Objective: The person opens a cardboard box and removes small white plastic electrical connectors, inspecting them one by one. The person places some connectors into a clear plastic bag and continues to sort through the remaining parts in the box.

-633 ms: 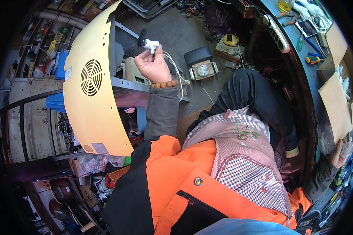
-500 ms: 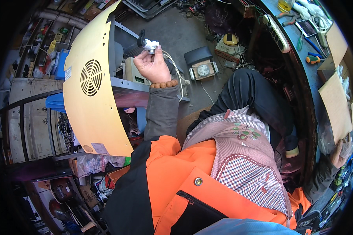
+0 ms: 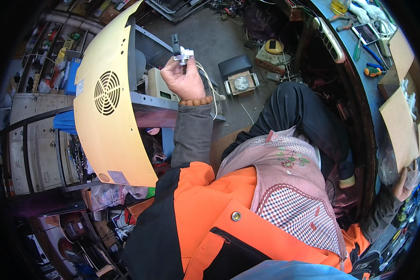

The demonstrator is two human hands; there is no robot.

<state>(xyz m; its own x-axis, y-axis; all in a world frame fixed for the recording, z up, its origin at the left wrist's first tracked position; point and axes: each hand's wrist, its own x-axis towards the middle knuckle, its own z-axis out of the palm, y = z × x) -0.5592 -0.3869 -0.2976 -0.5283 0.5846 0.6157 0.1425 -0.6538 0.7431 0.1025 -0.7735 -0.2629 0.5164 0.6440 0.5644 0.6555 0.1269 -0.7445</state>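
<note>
My left hand [image 3: 183, 83] is raised at the upper middle, with a string of brown beads round its wrist. Its thumb and fingers pinch a small white tap [image 3: 185, 54] with a black lever [image 3: 175, 43] that stands up on its left side. At the right rim, my right hand [image 3: 401, 185] is beside the lower end of a cardboard box's flap [image 3: 399, 128] and a clear plastic bag [image 3: 388, 163]. Most of its fingers are hidden there, so its grip cannot be made out.
Left of my left hand stands a large cream curved panel [image 3: 112, 135] with a round vent, on a metal frame. A bench [image 3: 354, 60] on the right bears pliers [image 3: 343, 22], screwdrivers and a power strip [image 3: 328, 39]. A small device [image 3: 241, 84] sits on the floor ahead.
My left hand has shifted slightly right and turned the tap, so its black lever now points more upright and shows its broad side. My right hand looks the same.
</note>
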